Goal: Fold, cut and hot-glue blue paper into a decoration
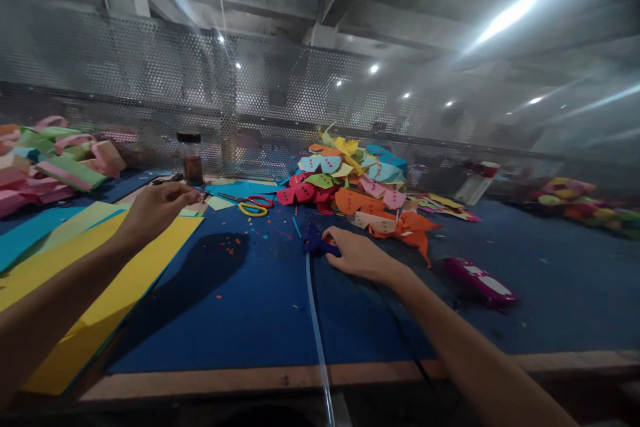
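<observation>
My right hand (363,255) is gripping the glue gun (314,241), glue stick (317,327) pointing back at me, left hand (156,211) way off left, pinched, can't tell on what.

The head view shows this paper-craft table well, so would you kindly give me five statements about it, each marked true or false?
1. The right hand holds a blue glue gun. True.
2. The dark-lidded jar lies on its side. False: it stands upright.
3. A translucent stick runs from the glue gun past the picture's bottom edge. True.
4. The scissors are in the left hand. False: they lie on the blue work surface.
5. The magenta object lies to the right of the glue gun. True.
</observation>
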### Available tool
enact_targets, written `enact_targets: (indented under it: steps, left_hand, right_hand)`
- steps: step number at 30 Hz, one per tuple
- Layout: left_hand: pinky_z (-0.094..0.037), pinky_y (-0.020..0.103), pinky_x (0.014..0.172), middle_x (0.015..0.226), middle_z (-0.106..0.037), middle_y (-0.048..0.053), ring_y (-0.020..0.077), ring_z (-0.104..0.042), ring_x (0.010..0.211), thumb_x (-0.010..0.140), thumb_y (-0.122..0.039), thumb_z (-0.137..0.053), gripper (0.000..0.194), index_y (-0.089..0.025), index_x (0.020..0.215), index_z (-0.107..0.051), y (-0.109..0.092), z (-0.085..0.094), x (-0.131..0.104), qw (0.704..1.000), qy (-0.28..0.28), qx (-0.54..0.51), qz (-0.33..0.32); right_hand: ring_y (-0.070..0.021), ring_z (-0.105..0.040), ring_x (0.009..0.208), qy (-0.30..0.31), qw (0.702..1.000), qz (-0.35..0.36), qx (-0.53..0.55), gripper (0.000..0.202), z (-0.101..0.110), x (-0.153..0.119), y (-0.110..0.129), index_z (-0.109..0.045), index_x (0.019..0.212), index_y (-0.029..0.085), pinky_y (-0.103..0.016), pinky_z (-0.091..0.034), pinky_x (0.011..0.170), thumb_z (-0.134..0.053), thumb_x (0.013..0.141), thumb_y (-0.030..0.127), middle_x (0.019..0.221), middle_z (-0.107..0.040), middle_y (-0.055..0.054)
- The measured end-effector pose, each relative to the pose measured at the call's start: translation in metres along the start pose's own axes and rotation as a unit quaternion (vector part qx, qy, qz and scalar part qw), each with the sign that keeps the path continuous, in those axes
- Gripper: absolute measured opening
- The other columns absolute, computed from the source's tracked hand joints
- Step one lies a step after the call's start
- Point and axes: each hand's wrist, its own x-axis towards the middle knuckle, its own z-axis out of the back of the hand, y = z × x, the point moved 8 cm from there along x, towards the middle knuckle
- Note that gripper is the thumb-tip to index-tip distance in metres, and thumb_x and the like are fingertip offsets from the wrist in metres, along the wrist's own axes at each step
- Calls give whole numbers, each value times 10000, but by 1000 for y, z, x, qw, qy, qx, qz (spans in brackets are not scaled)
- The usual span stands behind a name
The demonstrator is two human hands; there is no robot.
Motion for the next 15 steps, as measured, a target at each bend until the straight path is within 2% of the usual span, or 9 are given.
enact_targets:
  steps: [2, 5, 8, 12, 15]
  left_hand:
    - [-488, 292, 654, 818, -784, 30, 242, -690, 750, 766, -637, -516, 503, -216, 869, -771, 6, 1, 0, 999, 27, 34, -12]
    - [-508, 297, 717, 833, -798, 39, 254, -717, 807, 780, -574, -524, 431, -223, 850, -764, 15, -12, 3, 993, 82, 75, -35]
    - [-511, 304, 829, 976, -810, 46, 252, -731, 908, 824, -469, -524, 353, -235, 908, -776, 16, -40, 15, 981, 136, 115, -71]
    - [-510, 310, 902, 1089, -787, 65, 251, -712, 1030, 905, -299, -513, 291, -225, 1035, -764, 7, -82, 43, 964, 179, 172, -99]
    - [-523, 372, 944, 1148, -740, 87, 259, -682, 1086, 960, -286, -560, 244, -215, 1136, -713, 4, -110, 62, 952, 191, 214, -102]
  right_hand:
    - [-271, -663, 1093, 0, 1000, 0, 1, 339, 0, 0, 0, -581, 1200, 159, -330, -460, 889, -553, 874, 246, 1191, -693, -129]
    - [-268, -666, 1092, -1, 1000, 2, 3, 335, -1, 1, -1, -579, 1195, 162, -327, -460, 892, -556, 872, 250, 1186, -694, -127]
    - [-271, -663, 1104, -5, 1000, 8, 3, 341, -1, 1, -1, -577, 1207, 166, -334, -459, 895, -546, 878, 252, 1199, -690, -124]
    - [-273, -660, 1109, 2, 1000, 0, 5, 341, -2, 0, -1, -584, 1207, 176, -334, -460, 892, -554, 876, 253, 1199, -692, -123]
    - [-277, -652, 1131, 10, 1000, -4, 13, 354, -1, -1, -1, -580, 1227, 175, -340, -460, 911, -566, 882, 252, 1233, -684, -132]
